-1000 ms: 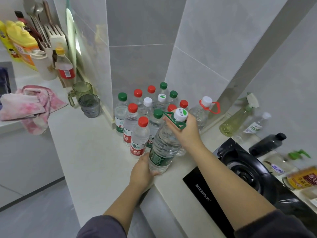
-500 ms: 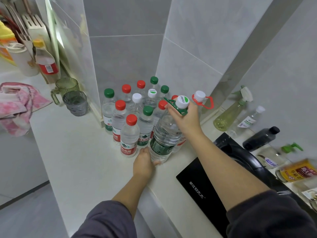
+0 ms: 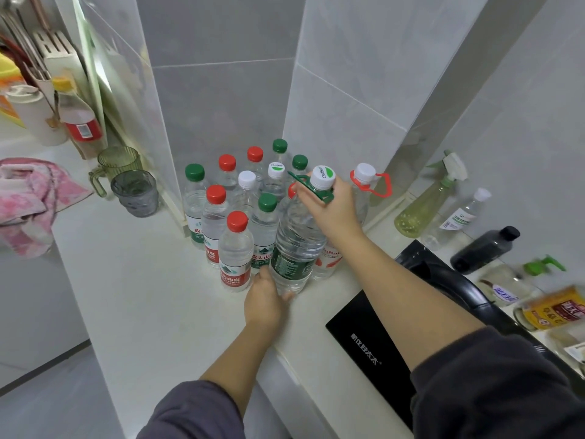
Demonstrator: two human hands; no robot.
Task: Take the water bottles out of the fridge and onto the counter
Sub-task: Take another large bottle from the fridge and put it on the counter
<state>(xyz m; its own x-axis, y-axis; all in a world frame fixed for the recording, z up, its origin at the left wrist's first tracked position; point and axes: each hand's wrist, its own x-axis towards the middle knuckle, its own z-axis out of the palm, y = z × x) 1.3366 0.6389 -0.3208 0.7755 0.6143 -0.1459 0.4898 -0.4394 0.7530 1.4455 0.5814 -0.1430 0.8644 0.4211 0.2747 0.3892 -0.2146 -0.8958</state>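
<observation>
Bottle cluster (image 3: 215, 217) already on desk (image 3: 142, 296). Large bottle (image 3: 296, 245) at its 5 o'clock, not yet released: right hand (image 3: 335, 210) fingers hooked through handle, left hand (image 3: 264, 299) fingers curled round base. Fridge unseen.

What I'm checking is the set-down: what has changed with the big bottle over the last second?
The large bottle went from leaning to nearly upright beside the small bottles, base apparently on the counter. Nothing was let go: the left hand still holds its base, the right hand its neck. The small bottles stayed put.
</observation>
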